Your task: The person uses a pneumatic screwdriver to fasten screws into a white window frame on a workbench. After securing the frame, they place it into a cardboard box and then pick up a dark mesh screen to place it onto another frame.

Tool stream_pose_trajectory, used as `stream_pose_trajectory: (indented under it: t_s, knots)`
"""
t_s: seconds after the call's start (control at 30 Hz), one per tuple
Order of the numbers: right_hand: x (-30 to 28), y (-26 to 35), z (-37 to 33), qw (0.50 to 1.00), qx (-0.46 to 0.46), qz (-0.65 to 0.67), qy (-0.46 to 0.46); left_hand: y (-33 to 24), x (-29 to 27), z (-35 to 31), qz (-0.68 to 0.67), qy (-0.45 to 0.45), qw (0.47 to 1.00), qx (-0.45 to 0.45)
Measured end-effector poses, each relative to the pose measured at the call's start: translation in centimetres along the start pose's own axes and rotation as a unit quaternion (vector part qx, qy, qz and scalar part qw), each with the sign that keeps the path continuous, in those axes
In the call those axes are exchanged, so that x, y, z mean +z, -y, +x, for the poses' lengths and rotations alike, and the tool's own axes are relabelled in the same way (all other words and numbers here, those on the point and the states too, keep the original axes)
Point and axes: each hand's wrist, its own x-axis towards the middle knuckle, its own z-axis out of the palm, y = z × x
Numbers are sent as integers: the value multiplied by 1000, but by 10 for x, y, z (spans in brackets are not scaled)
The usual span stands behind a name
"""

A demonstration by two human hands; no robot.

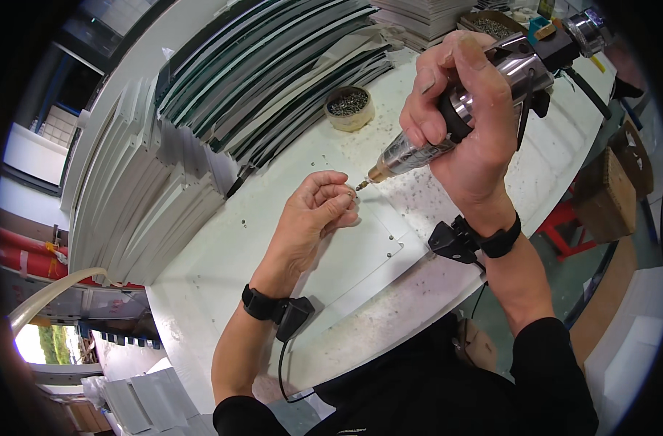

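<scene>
Screwdriver (448,123) first: it is a power tool with a shiny metal body and a black grip, and it sits up in the right hand (466,109). It leans down and to the left, so its thin tip (359,187) points at the white table (222,254). The right arm comes in from the bottom right, bends up, and the wrist tips over the tool. The right hand is shut tight around the grip, with the fingers wrapped round the front and the thumb on top. A black strap with a small black box (458,240) sits on that wrist.

The left arm comes up from the bottom middle and lies low over the table. The left hand (313,218) is curled, not flat. Its fingertips (344,195) are pinched together right next to the tool's tip. They seem to hold something very small there, but it is too tiny to tell what. That wrist has a black strap and box (281,309) too.

Under the left hand lies a flat clear sheet (360,254) on the table, with small dots near its edge. A round tub of small screws (349,107) stands further back on the table, well apart from the hands. Stacks of white panels (143,196) lean at the left, and dark-edged panels (273,65) lie fanned out behind the tub.
</scene>
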Motion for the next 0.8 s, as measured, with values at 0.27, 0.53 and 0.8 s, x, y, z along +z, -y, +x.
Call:
stream_pose_trajectory:
  t_s: [0.27,0.53,0.8]
  knots:
    - [5,-3,-2,1000,17,15,-10,-1,6,-4,-38,16,999,-2]
    - [2,-7,-1,1000,8,8,15,-1,7,-4,-46,18,999,-5]
    - [3,-9,-3,999,29,32,16,5,2,-6,-52,32,998,24]
